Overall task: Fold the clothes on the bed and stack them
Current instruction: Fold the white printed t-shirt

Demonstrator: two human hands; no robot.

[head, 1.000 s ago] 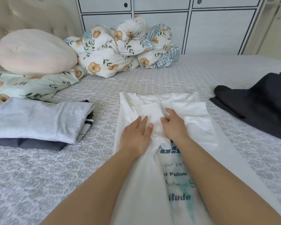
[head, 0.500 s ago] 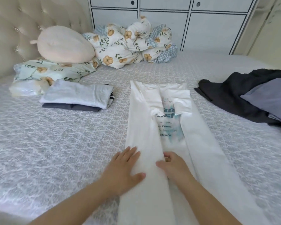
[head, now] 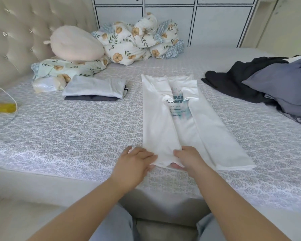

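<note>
A white T-shirt [head: 163,129] with teal print lies lengthwise on the bed [head: 76,136]. Both its sides are folded in to the middle, making a long strip. My left hand [head: 134,160] holds the near left corner of the hem. At the middle of that hem, my right hand [head: 188,157] pinches the cloth, thumb on top and fingers showing underneath. The hem is slightly lifted between my hands. A folded stack [head: 94,88], light grey on dark grey, sits to the left. An unfolded heap of black [head: 233,80] and grey-blue clothes [head: 281,84] lies at the right.
A crumpled floral duvet [head: 137,44] and a round pink cushion [head: 75,43] on floral pillows [head: 66,68] lie by the tufted headboard [head: 16,32]. A transparent bag with something yellow [head: 2,107] sits at the left edge. White cabinets stand behind the bed.
My hands have slid down the T-shirt from near the collar to its bottom hem and now take hold of it. I have drawn back from the bed, so more of it shows.
</note>
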